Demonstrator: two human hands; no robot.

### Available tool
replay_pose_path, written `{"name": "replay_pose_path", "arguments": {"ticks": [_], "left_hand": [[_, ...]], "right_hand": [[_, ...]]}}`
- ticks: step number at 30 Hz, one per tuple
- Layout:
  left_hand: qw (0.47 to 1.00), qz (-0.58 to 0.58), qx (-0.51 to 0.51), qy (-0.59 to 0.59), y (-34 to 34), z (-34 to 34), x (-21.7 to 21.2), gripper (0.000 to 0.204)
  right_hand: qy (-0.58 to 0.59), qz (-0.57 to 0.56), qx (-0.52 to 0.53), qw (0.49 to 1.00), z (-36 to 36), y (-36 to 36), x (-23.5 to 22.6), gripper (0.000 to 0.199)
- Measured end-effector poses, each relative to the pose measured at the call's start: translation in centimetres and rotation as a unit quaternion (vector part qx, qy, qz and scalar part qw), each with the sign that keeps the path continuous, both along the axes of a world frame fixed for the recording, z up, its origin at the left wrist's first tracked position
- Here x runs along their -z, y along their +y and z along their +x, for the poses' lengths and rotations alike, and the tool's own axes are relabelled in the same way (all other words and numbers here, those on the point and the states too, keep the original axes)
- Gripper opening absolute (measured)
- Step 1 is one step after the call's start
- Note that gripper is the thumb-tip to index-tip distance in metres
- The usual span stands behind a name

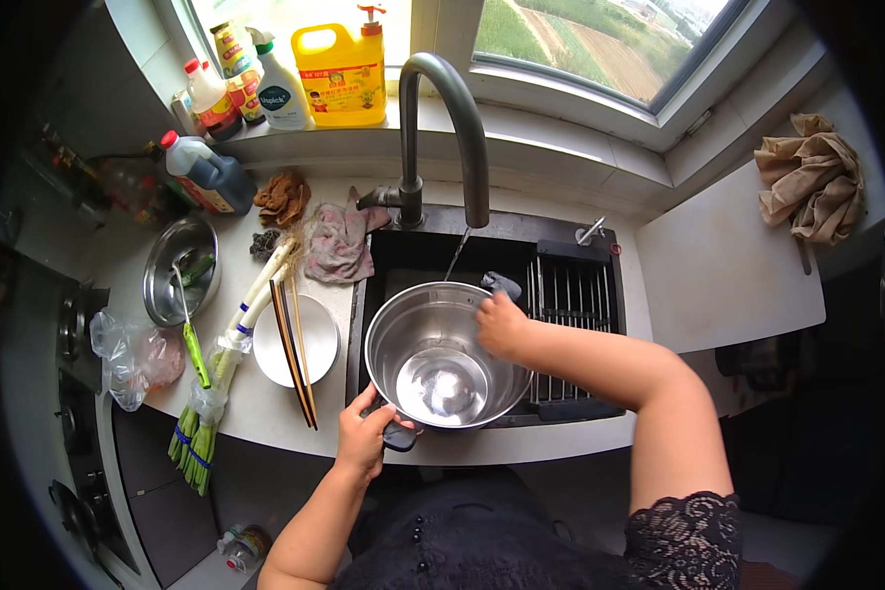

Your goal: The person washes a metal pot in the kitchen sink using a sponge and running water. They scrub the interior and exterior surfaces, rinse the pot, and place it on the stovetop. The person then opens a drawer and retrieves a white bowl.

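Observation:
A shiny steel pot [442, 385] is held over the dark sink [403, 258], under the tap [446, 108]. Water runs in a thin stream down toward its far rim. My left hand [364, 438] is closed round the pot's near black handle [399, 436]. Over the far right rim, my right hand [502, 325] is curled, its fingertips toward the inner wall; whatever they may hold is hidden. Just beyond that hand shows the other dark handle [502, 285]. The bottom of the pot looks wet and bright.
Left of the sink are a white bowl [270, 346] with chopsticks [292, 354] across it, green onions [228, 359], a steel bowl [152, 280] and a pinkish rag [339, 244]. Bottles line the sill, including a yellow jug [342, 84]. At right are a rack [572, 295] and white board [723, 265].

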State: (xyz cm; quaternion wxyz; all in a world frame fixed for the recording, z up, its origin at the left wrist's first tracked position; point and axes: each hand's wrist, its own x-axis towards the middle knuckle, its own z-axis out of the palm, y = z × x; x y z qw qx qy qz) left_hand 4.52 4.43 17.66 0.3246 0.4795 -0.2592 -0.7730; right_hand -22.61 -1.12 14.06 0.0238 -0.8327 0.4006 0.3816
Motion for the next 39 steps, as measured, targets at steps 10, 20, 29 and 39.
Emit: {"name": "replay_pose_path", "arguments": {"ticks": [10, 20, 29, 39], "left_hand": [[0.999, -0.027, -0.019, -0.007, 0.5, -0.6, -0.2, 0.042], [0.999, -0.041, -0.004, 0.000, 0.7, 0.0, 0.3, 0.048], [0.997, 0.029, -0.055, 0.041, -0.5, -2.2, 0.7, 0.048], [0.999, 0.014, -0.036, 0.029, 0.7, -3.1, 0.3, 0.047]], "right_hand": [[-0.020, 0.382, 0.152, 0.911, 3.8, 1.3, 9.0, 0.035], [-0.133, 0.108, 0.061, 0.983, 8.9, 0.9, 10.7, 0.073], [0.031, -0.049, -0.094, 0.994, -0.7, -2.8, 6.1, 0.023], [-0.073, -0.124, 0.024, 0.989, -2.3, -1.0, 4.5, 0.016]]}}
